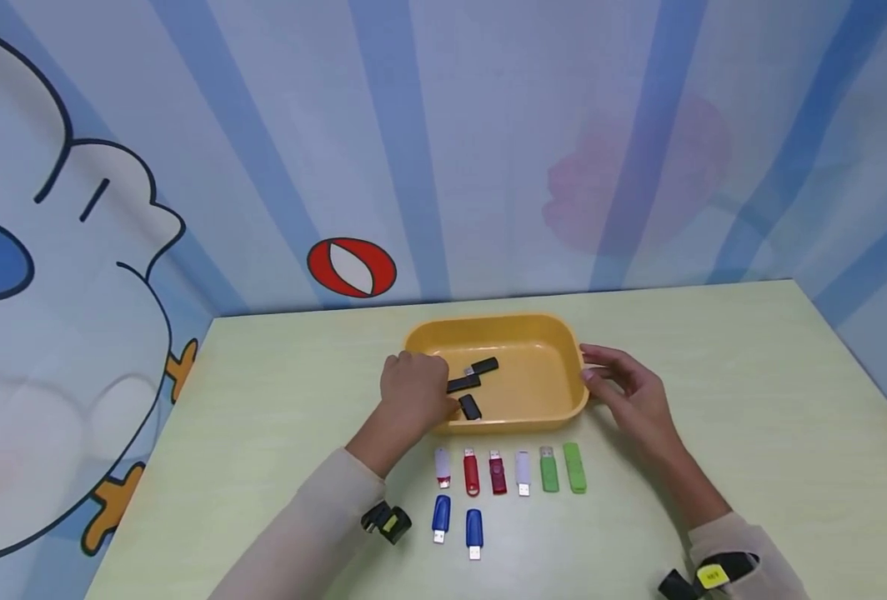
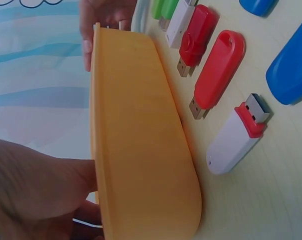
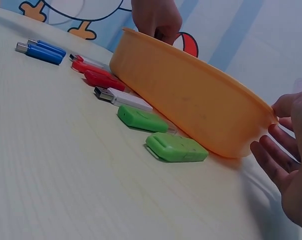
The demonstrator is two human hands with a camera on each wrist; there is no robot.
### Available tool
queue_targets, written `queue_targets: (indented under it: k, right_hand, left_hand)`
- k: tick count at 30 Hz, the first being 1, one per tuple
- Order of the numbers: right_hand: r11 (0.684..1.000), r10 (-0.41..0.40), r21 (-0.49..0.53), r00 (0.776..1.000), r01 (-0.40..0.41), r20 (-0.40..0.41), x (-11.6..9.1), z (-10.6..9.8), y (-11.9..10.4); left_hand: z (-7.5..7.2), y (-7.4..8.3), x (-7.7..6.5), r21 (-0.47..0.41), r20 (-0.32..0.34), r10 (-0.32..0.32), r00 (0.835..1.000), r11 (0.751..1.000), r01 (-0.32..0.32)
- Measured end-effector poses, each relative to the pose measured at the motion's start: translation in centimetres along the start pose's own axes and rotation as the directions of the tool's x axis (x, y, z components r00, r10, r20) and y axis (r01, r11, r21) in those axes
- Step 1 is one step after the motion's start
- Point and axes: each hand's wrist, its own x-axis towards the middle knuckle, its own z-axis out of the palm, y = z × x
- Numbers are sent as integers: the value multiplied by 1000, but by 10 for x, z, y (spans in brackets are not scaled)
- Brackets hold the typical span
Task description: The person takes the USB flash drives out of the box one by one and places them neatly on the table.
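Note:
A yellow plastic tray (image 1: 514,427) stands on the table with several black USB sticks (image 1: 483,366) inside. My left hand (image 1: 416,385) reaches over the tray's left end. Its fingertips are down inside, close to the black sticks, and the tray wall hides them in the left wrist view. Whether they pinch a stick cannot be told. At the opposite end my right hand (image 1: 633,398) holds the rim, thumb and forefinger at the edge. In the right wrist view the other fingers (image 3: 271,162) hang loosely below that rim.
In front of the tray lies a row of USB sticks: white-and-red (image 1: 443,467), red (image 1: 471,472), dark red (image 1: 497,473), white (image 1: 523,472), green (image 1: 549,471) and light green (image 1: 574,468). Two blue sticks (image 1: 441,517) lie nearer. A printed wall (image 1: 473,150) stands behind the table.

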Motion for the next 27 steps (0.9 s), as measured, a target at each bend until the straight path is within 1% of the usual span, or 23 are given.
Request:
queue_targets:
  k: [6,8,11,13,15,19,22,27]
  right_hand:
    - [1000,-8,-7,1000,8,-6,2,0,-5]
    - [1000,13,-12,1000,-13,-9,2,1,-8]
    - [998,12,-57,1000,-12,-2,1,1,-11]
    - [994,-14,-109,1000,15,12,1,1,-13]
    - [986,-50,-158,998,56,43,2,1,-14]
    - [972,-98,-203,988,122,121,2,3,-16]
    - [966,-112,-214,983,142,149,2,5,-15]
    - [961,-108,-238,983,141,146,3,6,-15]
  left_hand:
    - [1,5,10,93,41,-6,999,996,2]
    - [2,6,12,103,56,-9,998,995,3]
    - [3,7,12,119,64,-11,998,993,3]
    - [4,7,13,128,60,-9,998,992,1]
    - [6,7,14,134,54,-6,999,991,-1]
    - [9,7,14,127,44,-3,999,992,-3]
    - [10,6,15,120,31,-3,1000,993,0]
    - [10,4,15,119,16,20,1000,993,-22]
